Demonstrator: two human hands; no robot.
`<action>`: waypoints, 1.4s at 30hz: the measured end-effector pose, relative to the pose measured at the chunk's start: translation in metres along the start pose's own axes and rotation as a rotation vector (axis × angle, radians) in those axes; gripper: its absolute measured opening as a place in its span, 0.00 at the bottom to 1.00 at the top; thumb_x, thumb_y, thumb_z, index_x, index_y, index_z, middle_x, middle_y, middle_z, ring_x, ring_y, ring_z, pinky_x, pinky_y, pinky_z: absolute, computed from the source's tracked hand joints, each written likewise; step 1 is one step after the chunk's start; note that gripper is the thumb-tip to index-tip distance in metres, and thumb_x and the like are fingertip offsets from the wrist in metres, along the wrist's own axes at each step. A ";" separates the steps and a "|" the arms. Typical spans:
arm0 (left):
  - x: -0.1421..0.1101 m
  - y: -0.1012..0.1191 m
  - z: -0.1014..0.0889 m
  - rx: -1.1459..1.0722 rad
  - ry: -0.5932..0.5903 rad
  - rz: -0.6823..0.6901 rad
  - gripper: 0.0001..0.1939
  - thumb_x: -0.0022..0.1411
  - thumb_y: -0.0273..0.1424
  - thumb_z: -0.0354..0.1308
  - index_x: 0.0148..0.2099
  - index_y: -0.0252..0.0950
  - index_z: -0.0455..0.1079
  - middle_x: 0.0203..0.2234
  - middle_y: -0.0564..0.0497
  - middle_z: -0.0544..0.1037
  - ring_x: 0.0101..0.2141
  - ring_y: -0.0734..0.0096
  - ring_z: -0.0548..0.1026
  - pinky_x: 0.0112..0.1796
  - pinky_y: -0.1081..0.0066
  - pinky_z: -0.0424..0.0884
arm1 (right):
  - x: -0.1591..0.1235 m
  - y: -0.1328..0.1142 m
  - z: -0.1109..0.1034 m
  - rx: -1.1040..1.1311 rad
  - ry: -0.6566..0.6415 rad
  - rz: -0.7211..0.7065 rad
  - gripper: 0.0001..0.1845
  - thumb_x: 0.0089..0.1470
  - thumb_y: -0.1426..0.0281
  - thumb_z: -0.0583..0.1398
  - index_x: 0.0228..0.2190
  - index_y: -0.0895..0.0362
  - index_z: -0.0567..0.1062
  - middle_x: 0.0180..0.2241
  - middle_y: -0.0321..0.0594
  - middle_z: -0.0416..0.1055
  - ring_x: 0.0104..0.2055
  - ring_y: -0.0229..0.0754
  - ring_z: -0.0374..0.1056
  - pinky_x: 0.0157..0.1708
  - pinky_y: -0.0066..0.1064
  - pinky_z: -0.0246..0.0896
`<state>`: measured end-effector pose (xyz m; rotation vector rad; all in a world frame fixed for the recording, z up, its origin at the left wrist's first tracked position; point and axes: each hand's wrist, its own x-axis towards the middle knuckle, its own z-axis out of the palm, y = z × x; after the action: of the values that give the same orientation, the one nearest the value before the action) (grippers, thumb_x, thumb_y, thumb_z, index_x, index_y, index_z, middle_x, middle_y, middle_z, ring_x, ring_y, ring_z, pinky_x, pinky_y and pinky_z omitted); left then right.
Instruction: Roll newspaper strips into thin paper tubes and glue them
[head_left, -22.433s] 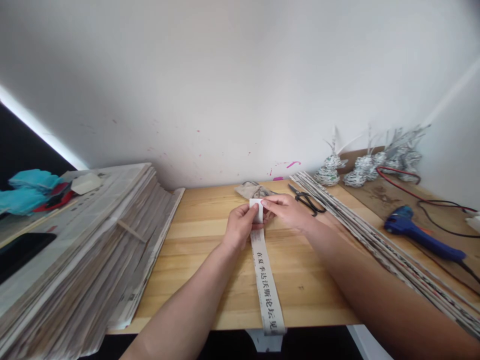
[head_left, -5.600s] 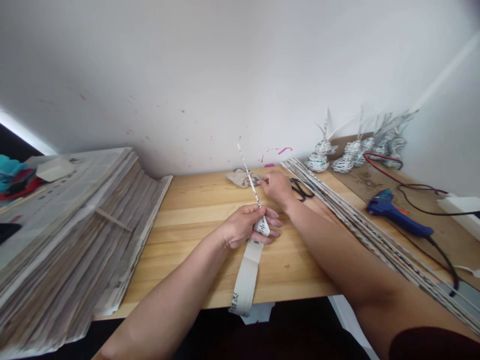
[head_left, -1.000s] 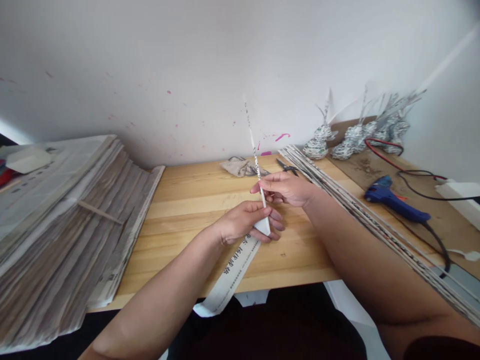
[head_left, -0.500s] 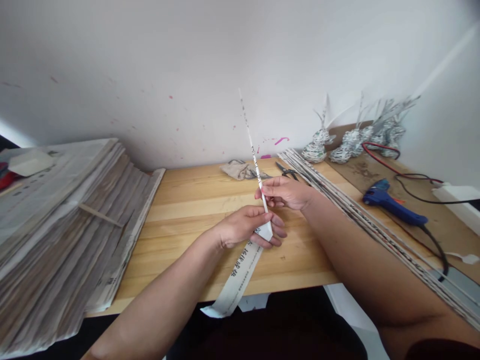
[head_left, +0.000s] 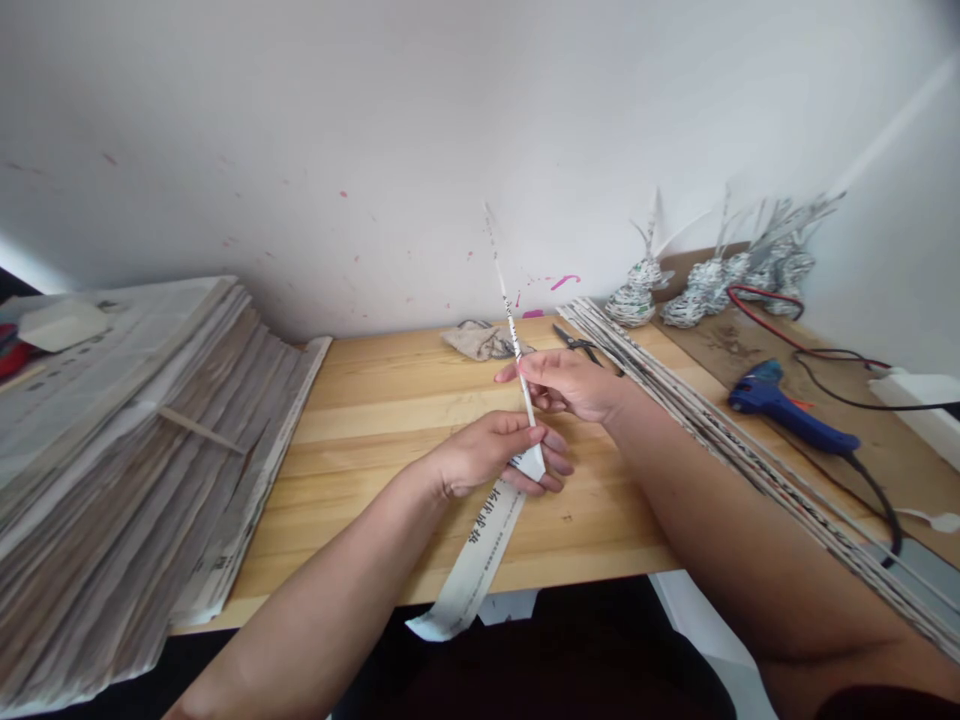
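Observation:
A thin rolled paper tube (head_left: 511, 318) slants up and away from my hands, its far tip in front of the wall. My right hand (head_left: 566, 382) pinches the tube partway along, thumb and forefinger closed round it. Lower down, my left hand (head_left: 506, 450) grips the tube's near end, where it flares into an unrolled newspaper strip (head_left: 480, 555). That strip passes under the left fingers and hangs down past the table's front edge, its printed side up. Some of the strip is hidden by the left hand.
On the left stands a tall stack of newspaper (head_left: 172, 430). Behind the hands lie a crumpled cloth (head_left: 480, 340) and dark scissors (head_left: 576, 342). To the right are a bundle of paper tubes (head_left: 697, 420), a blue glue gun (head_left: 791, 408) with its cable, and several woven paper figures (head_left: 634, 292).
The tube's upper tip has come down slightly and a little to the right. My right fingers have shifted on the tube. My left hand keeps its place.

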<state>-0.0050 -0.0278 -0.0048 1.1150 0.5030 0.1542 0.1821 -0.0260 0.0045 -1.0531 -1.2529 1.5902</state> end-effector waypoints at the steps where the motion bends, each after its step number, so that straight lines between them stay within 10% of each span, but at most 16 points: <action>1: 0.000 0.000 0.000 -0.012 -0.008 -0.001 0.18 0.64 0.42 0.58 0.45 0.30 0.72 0.40 0.36 0.79 0.35 0.60 0.80 0.40 0.57 0.75 | -0.001 0.001 -0.002 -0.005 -0.057 0.017 0.20 0.53 0.55 0.64 0.36 0.60 0.79 0.20 0.32 0.63 0.20 0.29 0.56 0.17 0.22 0.46; 13: 0.004 -0.003 -0.001 0.029 0.079 0.022 0.20 0.61 0.44 0.60 0.43 0.30 0.71 0.37 0.39 0.79 0.36 0.63 0.79 0.41 0.60 0.73 | 0.004 0.002 0.001 -0.046 0.068 0.038 0.20 0.40 0.57 0.71 0.25 0.60 0.75 0.17 0.31 0.64 0.18 0.30 0.59 0.15 0.22 0.46; 20: 0.005 -0.003 0.001 0.050 0.147 0.041 0.19 0.62 0.43 0.59 0.41 0.29 0.71 0.34 0.40 0.79 0.34 0.64 0.79 0.37 0.66 0.73 | 0.011 0.005 0.012 -0.188 0.437 -0.236 0.25 0.44 0.48 0.67 0.19 0.56 0.68 0.15 0.30 0.58 0.17 0.31 0.51 0.17 0.25 0.45; 25: 0.005 0.000 -0.002 -0.043 0.099 0.087 0.19 0.62 0.43 0.59 0.43 0.30 0.72 0.36 0.39 0.79 0.36 0.62 0.80 0.40 0.63 0.74 | 0.027 0.007 -0.005 -0.529 0.635 -0.281 0.23 0.56 0.49 0.58 0.31 0.56 0.76 0.27 0.41 0.70 0.29 0.41 0.65 0.30 0.32 0.59; 31: 0.006 0.000 -0.007 -0.076 0.064 0.101 0.18 0.63 0.41 0.59 0.45 0.30 0.71 0.38 0.38 0.79 0.37 0.60 0.80 0.39 0.63 0.74 | 0.059 0.002 -0.011 -1.296 0.524 -0.007 0.12 0.56 0.65 0.60 0.36 0.60 0.78 0.37 0.54 0.76 0.43 0.53 0.70 0.41 0.36 0.57; 42: 0.007 -0.002 -0.003 0.045 0.101 0.141 0.21 0.62 0.46 0.58 0.43 0.30 0.71 0.38 0.39 0.79 0.36 0.64 0.79 0.38 0.66 0.73 | 0.046 -0.004 -0.010 -1.181 0.659 -0.033 0.22 0.56 0.53 0.58 0.29 0.60 0.79 0.28 0.47 0.75 0.34 0.47 0.70 0.34 0.33 0.59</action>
<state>-0.0010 -0.0235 -0.0099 1.1908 0.5197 0.3255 0.1780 0.0210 0.0018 -2.0076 -1.6672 0.2358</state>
